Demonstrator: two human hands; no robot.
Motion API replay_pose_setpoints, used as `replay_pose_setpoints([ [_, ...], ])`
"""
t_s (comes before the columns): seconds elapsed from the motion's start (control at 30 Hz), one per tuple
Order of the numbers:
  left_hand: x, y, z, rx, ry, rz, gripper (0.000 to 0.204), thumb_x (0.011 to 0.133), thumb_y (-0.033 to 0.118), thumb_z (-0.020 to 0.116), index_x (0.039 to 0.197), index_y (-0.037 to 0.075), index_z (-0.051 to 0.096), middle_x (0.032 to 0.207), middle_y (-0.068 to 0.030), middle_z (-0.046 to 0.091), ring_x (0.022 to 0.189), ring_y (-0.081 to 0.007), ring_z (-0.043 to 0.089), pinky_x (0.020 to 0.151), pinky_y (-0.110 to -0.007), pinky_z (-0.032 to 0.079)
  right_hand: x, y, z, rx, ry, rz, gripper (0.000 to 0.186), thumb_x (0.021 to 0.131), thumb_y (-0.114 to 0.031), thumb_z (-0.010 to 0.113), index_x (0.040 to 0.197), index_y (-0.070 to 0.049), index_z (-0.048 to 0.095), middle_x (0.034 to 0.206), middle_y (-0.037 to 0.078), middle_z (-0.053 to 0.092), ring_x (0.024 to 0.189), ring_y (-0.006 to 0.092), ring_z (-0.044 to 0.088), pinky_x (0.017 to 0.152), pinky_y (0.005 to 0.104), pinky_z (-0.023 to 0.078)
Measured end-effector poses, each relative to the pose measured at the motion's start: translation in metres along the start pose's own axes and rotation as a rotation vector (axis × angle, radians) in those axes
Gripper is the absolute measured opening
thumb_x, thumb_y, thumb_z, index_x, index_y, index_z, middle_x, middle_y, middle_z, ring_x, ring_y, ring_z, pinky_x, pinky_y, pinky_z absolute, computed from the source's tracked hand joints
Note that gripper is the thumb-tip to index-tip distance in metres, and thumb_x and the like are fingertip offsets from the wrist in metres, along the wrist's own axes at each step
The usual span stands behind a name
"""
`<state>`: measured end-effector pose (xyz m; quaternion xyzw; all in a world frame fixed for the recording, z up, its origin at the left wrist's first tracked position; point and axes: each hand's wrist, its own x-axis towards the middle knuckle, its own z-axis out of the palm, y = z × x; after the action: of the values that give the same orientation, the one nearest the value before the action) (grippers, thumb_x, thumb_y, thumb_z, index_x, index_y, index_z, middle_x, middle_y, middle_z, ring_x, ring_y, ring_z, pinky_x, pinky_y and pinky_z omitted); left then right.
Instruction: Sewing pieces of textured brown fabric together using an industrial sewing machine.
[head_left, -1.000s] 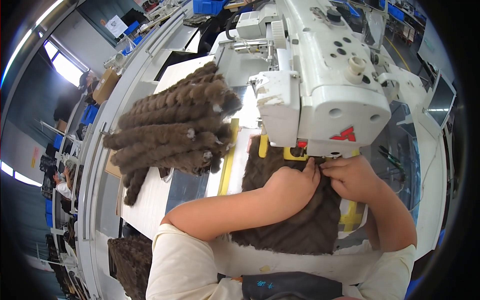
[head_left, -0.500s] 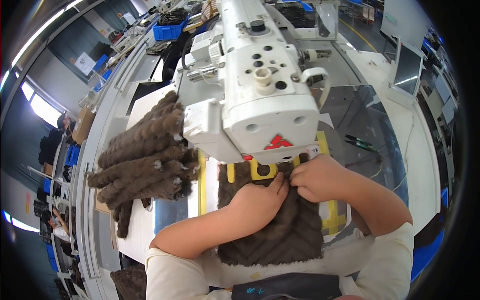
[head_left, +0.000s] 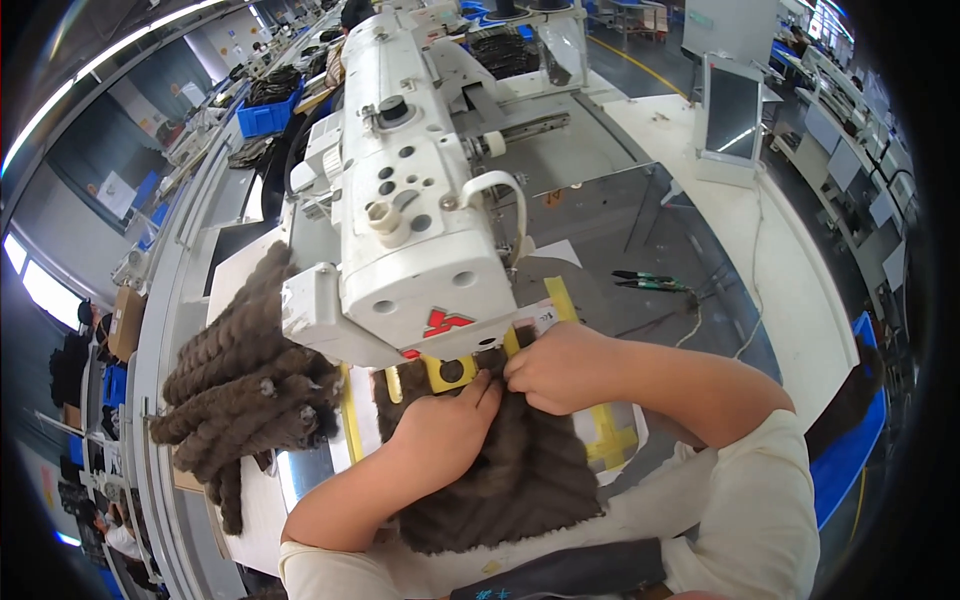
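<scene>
A dark brown fur piece (head_left: 510, 485) lies under the head of a white sewing machine (head_left: 425, 270) and hangs toward my body. My left hand (head_left: 447, 428) is closed on its upper part, index finger and thumb close together beside the yellow plate with a round hole (head_left: 451, 373). Just to the right, my right hand (head_left: 562, 368) pinches the fur near its top right edge, fingers curled. The two hands almost touch. The machine's head hides the fur's far edge, and my fingers cover the spot they grip.
More brown fur pieces (head_left: 245, 400) are heaped left of the machine. Green-handled snips (head_left: 650, 281) lie on the dark machine bed at right, with loose thread nearby. Yellow tape (head_left: 608, 440) marks the white template. A screen (head_left: 731, 112) stands at the far right.
My view has turned to the right, so the machine and fur sit further left in the picture. Both hands keep nearly the same place on the fur.
</scene>
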<state>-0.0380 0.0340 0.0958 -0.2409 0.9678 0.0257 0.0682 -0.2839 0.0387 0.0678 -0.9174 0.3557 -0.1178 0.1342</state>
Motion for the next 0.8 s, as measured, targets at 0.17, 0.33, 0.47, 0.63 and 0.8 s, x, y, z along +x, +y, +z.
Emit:
replay_pose_setpoints([
  [0.17,0.000,0.000,-0.001,-0.019,0.067,0.039,0.055,0.087,0.009,0.058,0.140,-0.005,0.055,0.141,-0.0244,0.062,0.080,-0.0267,0.076,0.062,-0.036,0.060,-0.002,0.001,-0.001,-0.046,-0.084,0.017,0.017,0.083,-0.019,0.062,0.090,-0.009,0.074,0.103,0.001,0.074,0.088,0.0269,0.072,0.073,0.0428,0.059],
  [0.33,-0.001,0.001,-0.003,-0.003,0.058,0.040,0.057,0.087,0.012,0.061,0.141,-0.005,0.054,0.143,-0.0231,0.061,0.083,-0.0273,0.076,0.064,-0.036,0.061,-0.002,-0.007,0.000,-0.044,-0.022,0.053,0.015,0.082,-0.018,0.062,0.083,-0.007,0.072,0.094,0.004,0.072,0.083,0.0294,0.071,0.072,0.0443,0.058],
  [0.47,0.002,0.003,-0.003,-0.095,0.061,0.050,0.062,0.090,0.026,0.071,0.142,-0.002,0.053,0.149,-0.0208,0.057,0.085,-0.0299,0.076,0.071,-0.040,0.061,-0.003,-0.021,0.005,-0.186,-0.068,0.208,0.014,0.080,-0.018,0.063,0.076,-0.007,0.071,0.085,0.007,0.070,0.077,0.0316,0.071,0.067,0.0459,0.057],
  [0.63,0.005,0.009,0.003,-0.247,0.198,0.149,0.039,0.095,0.038,0.070,0.115,0.005,0.065,0.100,-0.0108,0.071,0.086,-0.0296,0.070,0.081,-0.041,0.049,-0.022,-0.031,0.003,-0.287,-0.115,0.301,0.014,0.079,-0.019,0.064,0.074,-0.009,0.072,0.087,0.007,0.070,0.075,0.0310,0.071,0.065,0.0453,0.057],
  [0.8,0.007,0.016,0.018,-0.301,0.373,0.383,0.036,0.094,0.044,0.070,0.091,0.009,0.065,0.088,-0.0081,0.064,0.089,-0.0282,0.065,0.086,-0.042,0.047,-0.072,-0.035,-0.003,-0.152,0.227,0.626,0.024,0.081,-0.017,0.065,0.098,-0.004,0.076,0.111,0.016,0.072,0.100,0.0352,0.070,0.083,0.0427,0.059],
])
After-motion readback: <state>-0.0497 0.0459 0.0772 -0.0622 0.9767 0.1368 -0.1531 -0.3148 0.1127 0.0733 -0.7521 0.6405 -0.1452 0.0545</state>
